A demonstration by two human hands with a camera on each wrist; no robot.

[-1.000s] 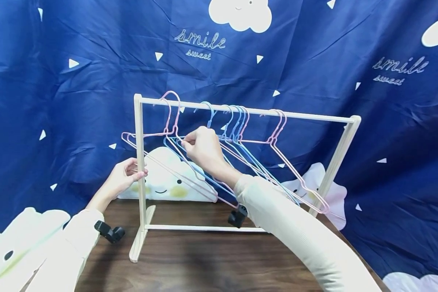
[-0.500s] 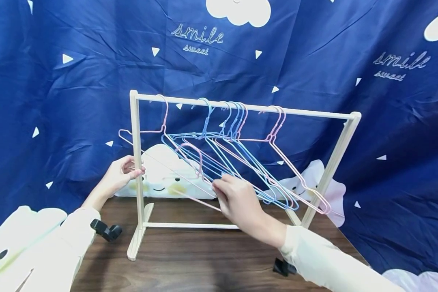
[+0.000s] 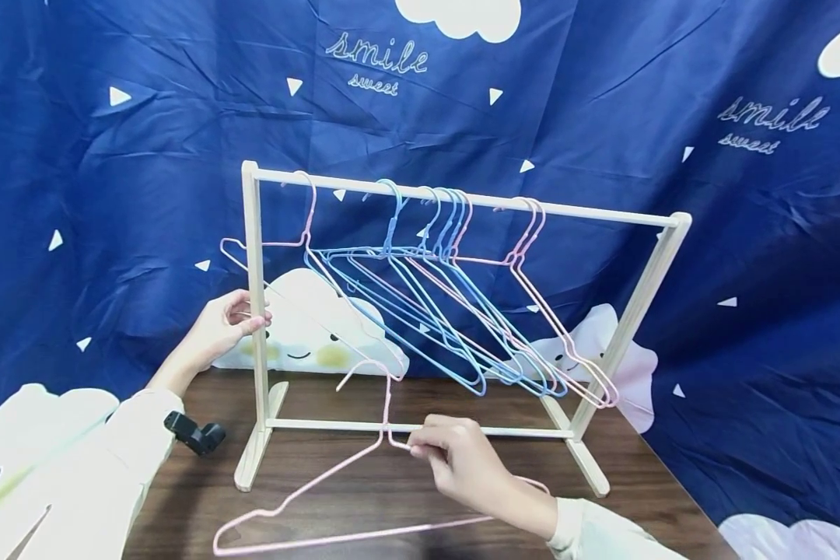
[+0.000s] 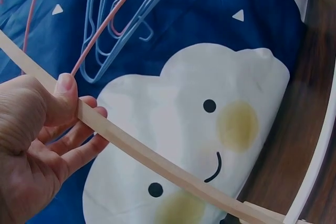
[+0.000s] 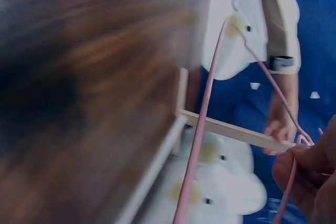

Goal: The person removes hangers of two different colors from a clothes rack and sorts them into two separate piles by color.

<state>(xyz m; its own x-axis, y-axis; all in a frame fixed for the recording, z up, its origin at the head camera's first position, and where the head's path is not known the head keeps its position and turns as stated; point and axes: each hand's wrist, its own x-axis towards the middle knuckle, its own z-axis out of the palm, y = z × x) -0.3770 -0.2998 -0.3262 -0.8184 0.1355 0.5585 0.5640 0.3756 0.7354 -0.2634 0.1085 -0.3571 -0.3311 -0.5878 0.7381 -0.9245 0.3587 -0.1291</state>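
Observation:
A small wooden clothes rack stands on the table, and my left hand (image 3: 217,327) holds its left post (image 3: 255,264). Up close in the left wrist view, thumb and fingers of the left hand (image 4: 47,119) lie around the post (image 4: 157,160). My right hand (image 3: 465,463) pinches a pink wire hanger (image 3: 357,535) by one shoulder close to the neck. This hanger is off the rail, in front of the rack and low over the table, its hook upward. In the right wrist view, the right hand (image 5: 310,177) hides part of the pink hanger (image 5: 205,114).
From the top rail (image 3: 602,215) hang one pink hanger (image 3: 309,225) at the left, several blue hangers (image 3: 393,225) with pink among them mid-rail, and two pink hangers (image 3: 532,303) at the right. A lower bar (image 3: 322,425) spans the rack. Behind is a blue curtain (image 3: 182,117).
My right hand has taken a pink hanger off the left part of the rail and brought it down toward me, turning it to face front. My left hand stays on the post.

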